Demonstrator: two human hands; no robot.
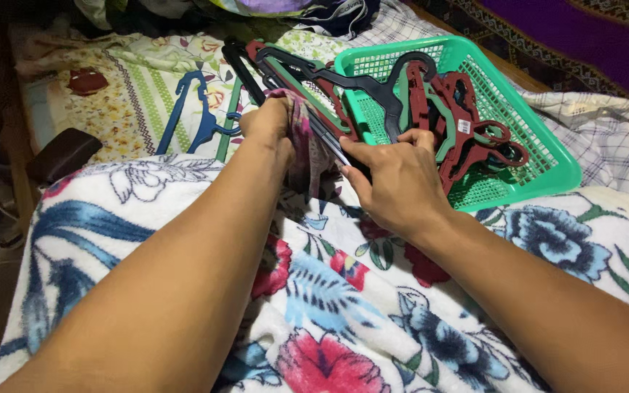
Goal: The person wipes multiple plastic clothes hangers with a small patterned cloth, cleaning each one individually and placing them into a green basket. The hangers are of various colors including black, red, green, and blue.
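Note:
My left hand (269, 127) is closed around a bunched patterned cloth (306, 142) at the shoulder of a black hanger (256, 84). My right hand (396, 178) pinches the same cloth and the hanger's bar near its lower end. Both hands sit over a white blanket with large blue and red flowers (343, 291) that covers my lap. Just beyond my right hand, a green plastic basket (547, 156) holds several hangers in dark red, green and black (460, 116).
A blue hanger (202, 116) lies on a floral sheet (140, 94) at upper left. A dark brown object (63, 153) sits at the left edge. Checked fabric (606, 138) and a purple cloth (591, 36) lie to the right.

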